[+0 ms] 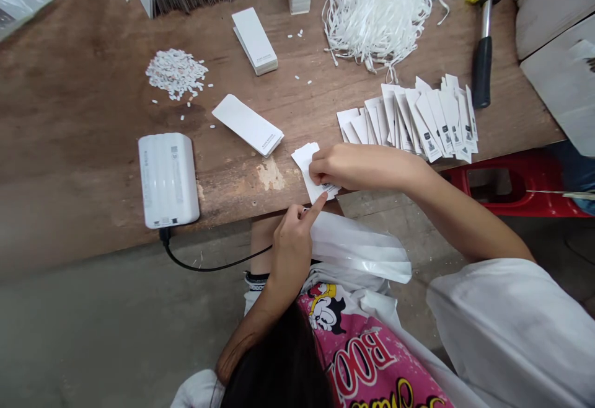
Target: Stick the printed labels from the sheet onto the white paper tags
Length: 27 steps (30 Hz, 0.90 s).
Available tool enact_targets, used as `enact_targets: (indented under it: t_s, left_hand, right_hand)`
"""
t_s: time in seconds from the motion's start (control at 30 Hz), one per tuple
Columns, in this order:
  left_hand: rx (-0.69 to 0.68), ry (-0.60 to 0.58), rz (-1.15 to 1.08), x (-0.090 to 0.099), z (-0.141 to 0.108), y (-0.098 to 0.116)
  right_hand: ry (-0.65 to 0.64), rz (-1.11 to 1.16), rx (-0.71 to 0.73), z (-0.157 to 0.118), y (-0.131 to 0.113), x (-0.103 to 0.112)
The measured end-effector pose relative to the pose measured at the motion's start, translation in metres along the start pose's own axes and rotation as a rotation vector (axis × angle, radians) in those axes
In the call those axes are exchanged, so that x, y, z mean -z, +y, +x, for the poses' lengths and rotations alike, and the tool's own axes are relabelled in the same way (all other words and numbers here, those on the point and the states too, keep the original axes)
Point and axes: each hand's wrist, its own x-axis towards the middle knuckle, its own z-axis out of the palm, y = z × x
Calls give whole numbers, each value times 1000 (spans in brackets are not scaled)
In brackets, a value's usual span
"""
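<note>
A few white paper tags (305, 159) lie overlapped at the table's front edge. My right hand (337, 167) rests on them with its fingers curled in and pressed together; what they pinch, if anything, is hidden. From below, my left hand (294, 240) reaches up, its index finger stretched out to touch the tags' lower edge while the other fingers are loosely bent. Right of my hands, a row of fanned-out printed tags (430, 124) lies along the edge, partly behind my right forearm. A neat stack of blank-topped tags (246, 124) sits just left of them.
A white power pack (168, 180) with a black cable (218, 268) stands at left. Behind lie small white plastic pieces (176, 73), another tag stack (255, 42), a heap of white tag strings (379, 14) and a hammer (483, 48). A red stool (525, 206) is at right.
</note>
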Motion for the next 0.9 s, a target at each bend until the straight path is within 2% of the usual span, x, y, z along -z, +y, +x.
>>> enact_targets:
  t_s: [0.23, 0.33, 0.4, 0.47, 0.53, 0.57, 0.63, 0.73, 0.8, 0.9]
  left_hand:
    - [0, -27, 107, -3, 3, 9]
    - [37, -52, 173, -2, 4, 15]
    - [60, -75, 210, -1, 3, 17]
    - [64, -80, 220, -1, 3, 16]
    - [53, -72, 201, -2, 4, 14]
    - [48, -67, 178, -4, 4, 12]
    - [34, -39, 85, -7, 2, 7]
    - [-16, 112, -148, -14, -6, -3]
    - [-3, 205, -266, -17, -17, -10]
    - [108, 205, -364, -19, -36, -18]
  right_hand:
    - [-5, -59, -12, 3, -2, 1]
    - [39, -74, -95, -3, -8, 0]
    - [190, -100, -171, -12, -14, -6]
    - [446, -141, -222, -22, -21, -18]
    - [661, -150, -217, -30, -27, -37]
    - [706, -134, -191, -33, -28, -49]
    - [698, -108, -130, -36, -29, -71]
    - [680, -140, -99, -37, -26, -96]
    - [709, -193, -87, -37, -23, -103]
    - [735, -268, -56, -38, -22, -102]
